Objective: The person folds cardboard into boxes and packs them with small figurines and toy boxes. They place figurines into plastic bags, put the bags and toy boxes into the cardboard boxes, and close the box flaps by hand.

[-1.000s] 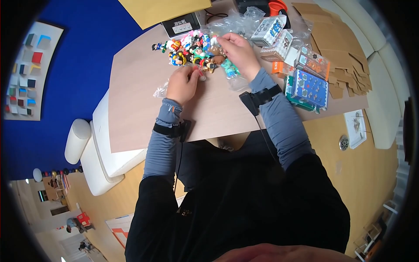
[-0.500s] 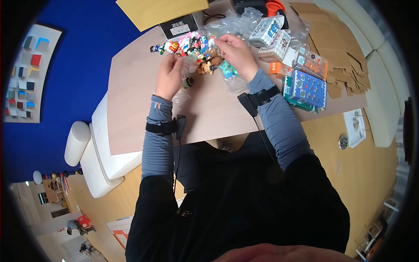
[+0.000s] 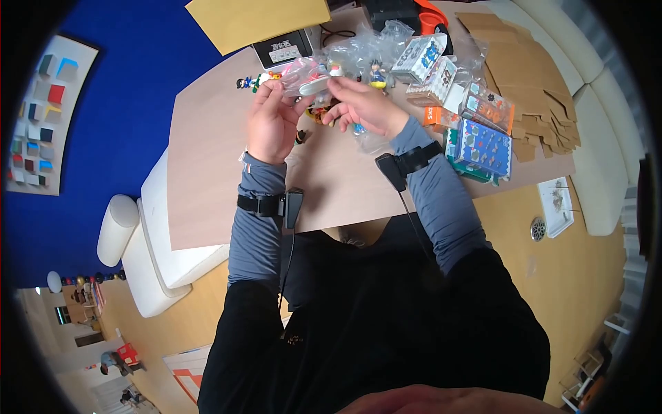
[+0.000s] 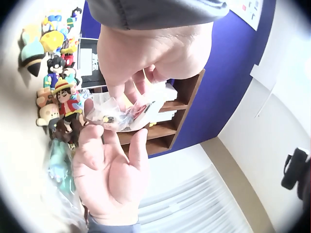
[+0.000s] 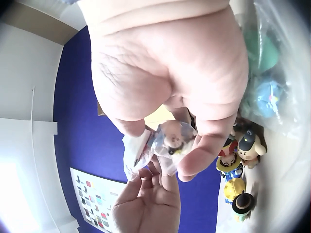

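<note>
Raised above the table, a clear plastic bag (image 4: 108,115) with a small figure (image 5: 172,136) inside spans both hands. My left hand (image 3: 271,127) grips one side of it with curled fingers. My right hand (image 3: 369,109) pinches the other side by a white oval piece (image 3: 315,85), which looks to be in or against the plastic. Beside the hands in the left wrist view stand loose toy figures, among them one with a straw hat (image 4: 65,97); in the head view the hands partly cover the pile. A bagged green-blue figure (image 4: 59,167) lies nearby.
Boxed toys (image 3: 483,146) stand to the right, with flattened cardboard (image 3: 531,83) beyond. More clear plastic wrapping (image 3: 372,45) lies behind the hands. A black-and-white box (image 3: 283,50) and a yellow sheet (image 3: 258,21) are at the back.
My left hand has risen from beside the pile and moved toward my right hand with the bag. The right hand has turned and now pinches the bag's other side.
</note>
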A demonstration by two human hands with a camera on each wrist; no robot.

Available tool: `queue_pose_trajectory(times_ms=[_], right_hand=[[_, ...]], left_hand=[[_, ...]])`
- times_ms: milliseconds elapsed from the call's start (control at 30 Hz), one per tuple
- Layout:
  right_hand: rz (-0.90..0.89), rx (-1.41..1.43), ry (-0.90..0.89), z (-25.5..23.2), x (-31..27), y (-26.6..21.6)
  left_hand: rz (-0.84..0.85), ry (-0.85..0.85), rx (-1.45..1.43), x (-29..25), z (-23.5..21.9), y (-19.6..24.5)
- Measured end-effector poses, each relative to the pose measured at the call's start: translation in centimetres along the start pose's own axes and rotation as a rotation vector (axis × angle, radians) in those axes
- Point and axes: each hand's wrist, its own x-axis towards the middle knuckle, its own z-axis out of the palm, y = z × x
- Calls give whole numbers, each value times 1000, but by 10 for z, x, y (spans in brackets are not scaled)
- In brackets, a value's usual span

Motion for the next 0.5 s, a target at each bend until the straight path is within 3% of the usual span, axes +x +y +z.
queue_pose_trajectory(times_ms=[200, 367, 500], right_hand=[[-104, -105, 39, -11, 12, 14], [-185, -91, 55, -25, 18, 14], [-179, 117, 129, -10, 9, 6]], left_hand=[[-3, -1, -179, 2, 10, -1], [-64, 67, -12, 6, -7, -6], [-60, 85, 81, 13, -42, -24]])
